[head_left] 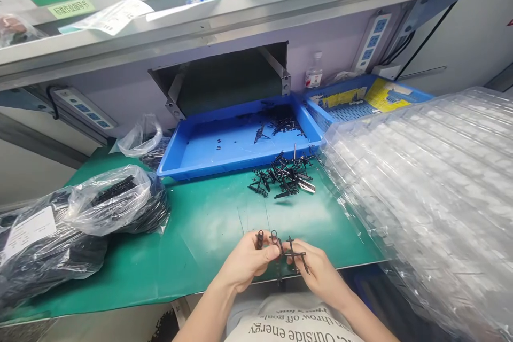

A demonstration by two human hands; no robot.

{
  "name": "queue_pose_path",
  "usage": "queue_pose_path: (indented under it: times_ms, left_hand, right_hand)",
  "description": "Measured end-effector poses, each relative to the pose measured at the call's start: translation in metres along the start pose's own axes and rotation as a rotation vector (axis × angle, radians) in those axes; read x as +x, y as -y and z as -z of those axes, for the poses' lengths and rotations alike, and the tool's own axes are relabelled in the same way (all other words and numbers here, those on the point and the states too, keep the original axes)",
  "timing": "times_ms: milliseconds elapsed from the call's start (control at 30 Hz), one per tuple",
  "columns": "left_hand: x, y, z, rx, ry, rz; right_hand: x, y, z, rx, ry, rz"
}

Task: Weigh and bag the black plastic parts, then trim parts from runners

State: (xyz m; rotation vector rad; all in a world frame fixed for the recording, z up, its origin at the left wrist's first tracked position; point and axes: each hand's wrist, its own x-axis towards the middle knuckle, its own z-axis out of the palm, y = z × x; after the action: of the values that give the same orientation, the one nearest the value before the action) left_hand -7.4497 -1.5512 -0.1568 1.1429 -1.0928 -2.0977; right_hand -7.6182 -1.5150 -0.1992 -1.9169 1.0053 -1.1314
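Close to my body, at the table's front edge, my left hand [249, 263] pinches small black plastic parts, one of them with a ring at its end. My right hand [315, 266] grips a branched black plastic frame [294, 254] with thin cross arms. Both hands are close together, and the fingertips nearly meet around the parts. Some of the fingers are hidden behind the pieces. Farther up on the green table lies a loose pile of similar black plastic parts [282, 173], with a pale blade-like piece [306, 186] at its right side.
A blue tray [240, 163] behind the pile holds more small black pieces. Plastic bags of black parts [120, 208] lie at the left. Stacked clear plastic trays [425, 181] fill the right side. A blue basket [336, 109] and a bottle [313, 70] stand behind, under a metal shelf [224, 16].
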Motion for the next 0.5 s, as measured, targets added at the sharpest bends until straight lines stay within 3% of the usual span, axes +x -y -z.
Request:
queue_pose_path:
  times_ms: [133,200,300,400,500]
  left_hand:
    - [0.003,0.005,-0.002,-0.001,0.076,0.062]
    - [0.008,0.001,-0.002,0.069,0.033,0.036]
    - [0.024,-0.016,0.004,0.266,-0.274,-0.17]
    - [0.046,-0.042,0.022,0.275,-0.607,-0.364]
    - [0.058,-0.061,0.04,0.244,-0.674,-0.367]
  right_hand:
    - [0.0,-0.002,-0.001,0.022,0.02,-0.012]
    - [-0.002,-0.006,-0.002,0.029,0.003,-0.049]
    - [-0.006,-0.011,-0.001,0.108,-0.107,-0.175]
    - [-0.009,-0.013,0.005,0.226,-0.176,-0.289]
    - [-0.012,-0.011,0.007,0.243,-0.187,-0.317]
